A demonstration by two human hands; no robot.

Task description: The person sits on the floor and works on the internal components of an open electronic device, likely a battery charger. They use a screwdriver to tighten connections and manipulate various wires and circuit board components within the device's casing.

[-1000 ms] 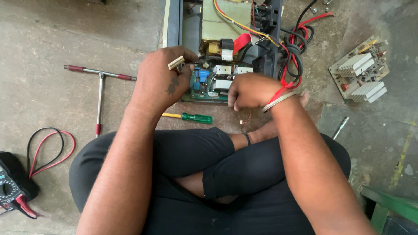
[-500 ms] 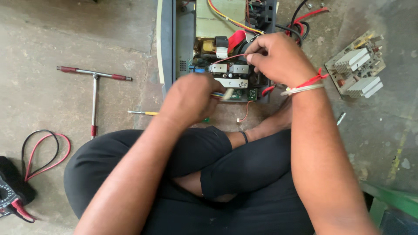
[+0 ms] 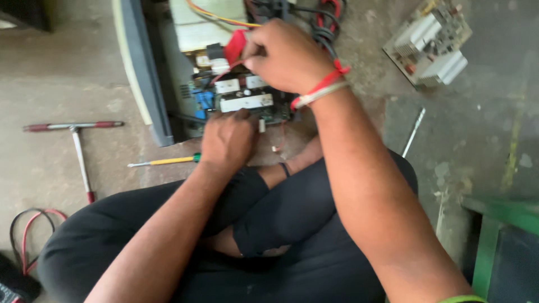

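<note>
An opened electrical unit with a grey casing lies on the concrete floor in front of me, its circuit board with white and blue parts exposed. My left hand rests on the near edge of the board, fingers curled down against it. My right hand, red and white bands at the wrist, reaches over the board and pinches a red connector piece among the wires. Whether the left hand grips anything is hidden.
A yellow screwdriver with a green handle lies left of my left hand. A red-handled T-wrench lies further left. A loose circuit board sits at the top right, a thin metal rod below it. Red and black leads lie at bottom left.
My right hand moved up from the board's near edge to the red connector. My left hand came down from the board's left corner to its near edge. The view shifted closer.
</note>
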